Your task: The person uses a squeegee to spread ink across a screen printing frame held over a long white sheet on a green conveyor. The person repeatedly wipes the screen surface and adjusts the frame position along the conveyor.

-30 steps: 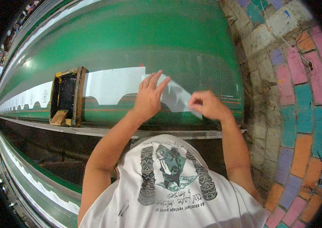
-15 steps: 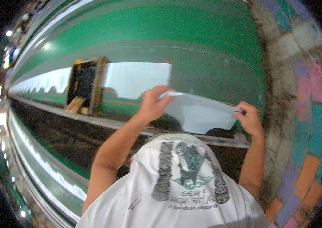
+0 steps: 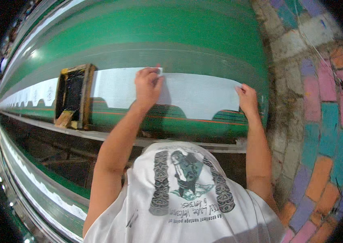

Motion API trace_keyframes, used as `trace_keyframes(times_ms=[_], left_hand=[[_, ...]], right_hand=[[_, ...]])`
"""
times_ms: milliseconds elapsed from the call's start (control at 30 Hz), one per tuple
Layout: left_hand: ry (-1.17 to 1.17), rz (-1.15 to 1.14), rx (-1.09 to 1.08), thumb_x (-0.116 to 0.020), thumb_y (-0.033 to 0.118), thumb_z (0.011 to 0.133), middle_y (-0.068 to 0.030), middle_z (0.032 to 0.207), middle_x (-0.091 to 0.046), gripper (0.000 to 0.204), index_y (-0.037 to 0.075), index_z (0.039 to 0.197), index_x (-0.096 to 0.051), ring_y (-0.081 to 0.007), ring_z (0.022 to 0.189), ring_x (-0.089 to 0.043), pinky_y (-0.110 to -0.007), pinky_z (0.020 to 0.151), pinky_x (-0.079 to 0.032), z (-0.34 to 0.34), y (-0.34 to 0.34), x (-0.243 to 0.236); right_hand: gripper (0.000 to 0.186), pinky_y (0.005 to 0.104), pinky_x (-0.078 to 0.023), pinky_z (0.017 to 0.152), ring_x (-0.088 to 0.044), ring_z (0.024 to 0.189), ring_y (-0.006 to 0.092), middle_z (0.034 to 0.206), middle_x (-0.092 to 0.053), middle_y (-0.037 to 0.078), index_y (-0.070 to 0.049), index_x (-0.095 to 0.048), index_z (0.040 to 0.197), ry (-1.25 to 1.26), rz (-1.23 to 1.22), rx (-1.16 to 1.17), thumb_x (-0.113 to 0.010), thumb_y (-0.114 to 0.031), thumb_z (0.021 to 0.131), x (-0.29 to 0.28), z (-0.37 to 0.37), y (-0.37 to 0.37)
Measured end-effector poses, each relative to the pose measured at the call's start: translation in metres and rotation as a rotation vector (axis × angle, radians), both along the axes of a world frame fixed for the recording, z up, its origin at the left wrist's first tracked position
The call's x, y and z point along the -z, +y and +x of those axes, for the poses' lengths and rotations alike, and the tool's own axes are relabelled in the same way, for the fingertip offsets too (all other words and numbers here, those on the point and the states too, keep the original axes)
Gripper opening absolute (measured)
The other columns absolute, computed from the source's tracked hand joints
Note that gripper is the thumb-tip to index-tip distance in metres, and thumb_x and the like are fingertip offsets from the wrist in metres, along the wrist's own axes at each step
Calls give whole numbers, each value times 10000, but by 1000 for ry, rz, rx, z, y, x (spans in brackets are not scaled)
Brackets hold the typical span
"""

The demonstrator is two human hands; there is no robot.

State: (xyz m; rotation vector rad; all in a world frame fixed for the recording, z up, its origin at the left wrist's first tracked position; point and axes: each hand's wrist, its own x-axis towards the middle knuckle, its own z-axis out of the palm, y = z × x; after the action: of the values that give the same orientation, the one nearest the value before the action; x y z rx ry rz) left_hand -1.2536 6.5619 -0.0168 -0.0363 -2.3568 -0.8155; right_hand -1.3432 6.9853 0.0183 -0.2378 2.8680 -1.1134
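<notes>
A white cloth piece with a scalloped near edge lies along the green table, over thin orange lines. At its far left corner, beside a small red mark, my left hand is closed in a pinch on the cloth. My right hand pinches the right end near its far corner. To the left, partly behind my left hand, another white cloth piece lies flat in the same row. A dark screen frame with wooden sides stands on the row beyond it.
Further left, several white pieces carry small dark prints. A pale rail runs along the table's near edge. Another long green table with white pieces is at the lower left. Painted paving lies right of the table.
Both hands have moved away from me, bringing the cloth from above the near edge down onto the table in line with the row. The view has shifted slightly.
</notes>
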Motion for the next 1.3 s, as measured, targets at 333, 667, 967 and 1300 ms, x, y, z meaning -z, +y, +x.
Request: trace_keyframes(times_ms=[333,667,967,1300], left_hand=[[-43,75,-18,-852,84,882,-71,1210,-824,101,82,910,-755,-338,1172,-699,-490,1073,-501,-15,1,-5],[-131,10,-84,-862,123,888,-121,1309,-769,282,95,1161,-795,-369,1253,-663,-516,1119,-489,-16,2,-2],[-496,-487,176,-690,494,1054,-275,1795,-335,838,25,1696,-426,-491,1673,-283,-610,1367,-211,8,75,-27],[-394,-528,578,-561,722,1040,-252,1818,-289,1038,-42,1711,-354,-462,1695,-233,-597,1381,-162,-20,202,-31]], right_hand=[[292,400,-485,526,-621,569,184,714,-676,92,-5,-669,920,-206,-197,135,-746,-245,1068,7,-1,5],[350,415,-495,523,-618,547,184,665,-661,91,-4,-655,859,-210,-188,179,-773,-266,1057,11,-10,0],[291,404,-508,553,-640,602,176,706,-699,100,7,-700,922,-67,-120,130,-809,-242,1030,21,-13,1],[256,308,-445,419,-584,525,112,744,-668,16,-29,-721,1074,-341,-471,270,-692,-280,1119,-1,-9,0]])
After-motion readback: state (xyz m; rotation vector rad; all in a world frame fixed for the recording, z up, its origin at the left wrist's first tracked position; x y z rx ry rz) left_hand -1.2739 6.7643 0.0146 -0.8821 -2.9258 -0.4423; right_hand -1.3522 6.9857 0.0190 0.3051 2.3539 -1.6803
